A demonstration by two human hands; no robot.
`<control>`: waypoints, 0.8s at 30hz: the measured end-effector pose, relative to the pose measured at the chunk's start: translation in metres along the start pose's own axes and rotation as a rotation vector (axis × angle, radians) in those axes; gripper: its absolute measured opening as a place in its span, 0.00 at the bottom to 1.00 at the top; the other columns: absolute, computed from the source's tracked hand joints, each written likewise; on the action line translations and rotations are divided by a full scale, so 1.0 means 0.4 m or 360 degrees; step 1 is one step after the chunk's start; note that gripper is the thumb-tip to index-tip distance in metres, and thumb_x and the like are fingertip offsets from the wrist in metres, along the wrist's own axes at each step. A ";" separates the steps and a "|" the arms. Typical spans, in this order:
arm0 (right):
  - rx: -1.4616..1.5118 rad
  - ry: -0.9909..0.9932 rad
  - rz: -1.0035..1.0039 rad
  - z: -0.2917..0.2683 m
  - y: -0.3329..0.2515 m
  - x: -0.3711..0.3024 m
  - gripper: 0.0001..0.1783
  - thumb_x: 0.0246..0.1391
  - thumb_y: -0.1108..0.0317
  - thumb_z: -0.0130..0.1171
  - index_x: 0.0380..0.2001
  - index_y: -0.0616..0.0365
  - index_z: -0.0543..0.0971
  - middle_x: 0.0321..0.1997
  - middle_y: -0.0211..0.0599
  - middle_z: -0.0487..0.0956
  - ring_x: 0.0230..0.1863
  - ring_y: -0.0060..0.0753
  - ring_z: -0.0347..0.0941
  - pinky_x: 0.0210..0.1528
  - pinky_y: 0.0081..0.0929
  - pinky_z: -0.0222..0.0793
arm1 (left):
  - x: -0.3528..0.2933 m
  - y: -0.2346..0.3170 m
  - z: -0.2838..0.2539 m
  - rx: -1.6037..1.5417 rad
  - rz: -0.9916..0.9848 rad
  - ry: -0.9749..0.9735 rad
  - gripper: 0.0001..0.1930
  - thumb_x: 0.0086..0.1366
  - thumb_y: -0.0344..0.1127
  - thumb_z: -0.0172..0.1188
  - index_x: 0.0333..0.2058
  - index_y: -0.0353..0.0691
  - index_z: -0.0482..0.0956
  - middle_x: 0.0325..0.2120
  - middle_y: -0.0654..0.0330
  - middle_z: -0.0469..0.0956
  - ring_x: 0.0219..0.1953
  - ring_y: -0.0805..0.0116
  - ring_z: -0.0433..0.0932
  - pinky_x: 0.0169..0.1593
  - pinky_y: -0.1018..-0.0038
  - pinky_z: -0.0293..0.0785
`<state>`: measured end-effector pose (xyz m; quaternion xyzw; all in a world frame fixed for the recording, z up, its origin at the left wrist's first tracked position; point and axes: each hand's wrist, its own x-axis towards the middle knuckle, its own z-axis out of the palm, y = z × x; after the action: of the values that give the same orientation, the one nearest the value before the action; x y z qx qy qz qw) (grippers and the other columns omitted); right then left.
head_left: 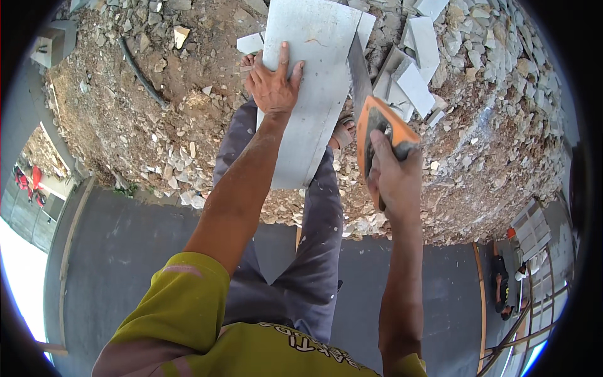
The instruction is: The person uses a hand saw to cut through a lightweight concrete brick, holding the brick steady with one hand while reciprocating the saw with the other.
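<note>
A long, light grey block (pixel 308 119), like a slab of aerated concrete, lies lengthwise in front of me, across my feet and lower legs. My left hand (pixel 273 85) presses on its left side, palm down with the fingers spread. In my right hand (pixel 399 179) is a handsaw (pixel 396 116) with an orange and black handle, the fingers wrapped round the grip. Its grey blade (pixel 359 72) runs against the block's right edge near the far end. Just beyond the blade shows a narrow strip of the same light material (pixel 366 28). How deep the blade sits is hidden.
Broken pale block pieces (pixel 414 88) lie right of the saw, with more rubble (pixel 483 31) behind. A dark hose piece (pixel 141 75) rests on the stony soil at left. Behind me is a dark grey floor (pixel 138 251). Another person (pixel 501 283) is at far right.
</note>
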<state>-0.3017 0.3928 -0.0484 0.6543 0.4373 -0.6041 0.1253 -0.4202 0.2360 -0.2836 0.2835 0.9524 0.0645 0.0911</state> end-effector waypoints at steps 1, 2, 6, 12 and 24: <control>0.0004 0.0040 0.0056 0.015 0.008 -0.109 0.12 0.60 0.66 0.59 0.26 0.64 0.76 0.11 0.25 0.70 0.12 0.12 0.65 0.13 0.17 0.57 | 0.017 -0.044 -0.010 0.0049 -0.0033 0.0001 0.30 0.64 0.63 0.51 0.64 0.71 0.62 0.55 0.46 0.63 0.57 0.45 0.65 0.57 0.54 0.59; 0.0111 0.0134 0.0148 -0.003 0.014 -0.225 0.08 0.59 0.69 0.58 0.31 0.64 0.76 0.13 0.26 0.71 0.12 0.12 0.66 0.13 0.17 0.58 | 0.021 -0.042 -0.009 0.0125 -0.0005 0.0040 0.30 0.65 0.63 0.51 0.64 0.70 0.62 0.56 0.46 0.63 0.57 0.44 0.64 0.58 0.54 0.59; 0.0156 0.0152 0.0162 -0.039 0.004 -0.264 0.07 0.59 0.70 0.58 0.32 0.65 0.76 0.13 0.27 0.72 0.11 0.13 0.65 0.11 0.17 0.56 | 0.025 0.000 -0.005 0.0038 0.0069 0.0091 0.30 0.65 0.63 0.51 0.65 0.69 0.62 0.55 0.46 0.63 0.58 0.44 0.64 0.58 0.55 0.59; -0.0021 0.0072 -0.0001 0.002 0.001 0.022 0.15 0.60 0.65 0.58 0.22 0.63 0.75 0.10 0.25 0.69 0.10 0.15 0.64 0.11 0.18 0.56 | -0.004 0.030 0.007 -0.0061 0.0006 -0.0049 0.30 0.65 0.63 0.51 0.64 0.71 0.62 0.56 0.46 0.63 0.59 0.44 0.63 0.58 0.54 0.58; 0.0023 0.0051 -0.0008 -0.017 -0.002 0.031 0.15 0.60 0.64 0.58 0.25 0.64 0.75 0.12 0.24 0.69 0.10 0.13 0.63 0.12 0.17 0.56 | 0.007 0.021 0.022 0.0000 0.0063 0.0109 0.30 0.65 0.65 0.50 0.64 0.73 0.62 0.55 0.47 0.64 0.56 0.46 0.65 0.58 0.54 0.59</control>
<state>-0.2989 0.4032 -0.0578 0.6637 0.4366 -0.5970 0.1122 -0.4162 0.2451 -0.2911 0.3000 0.9492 0.0760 0.0573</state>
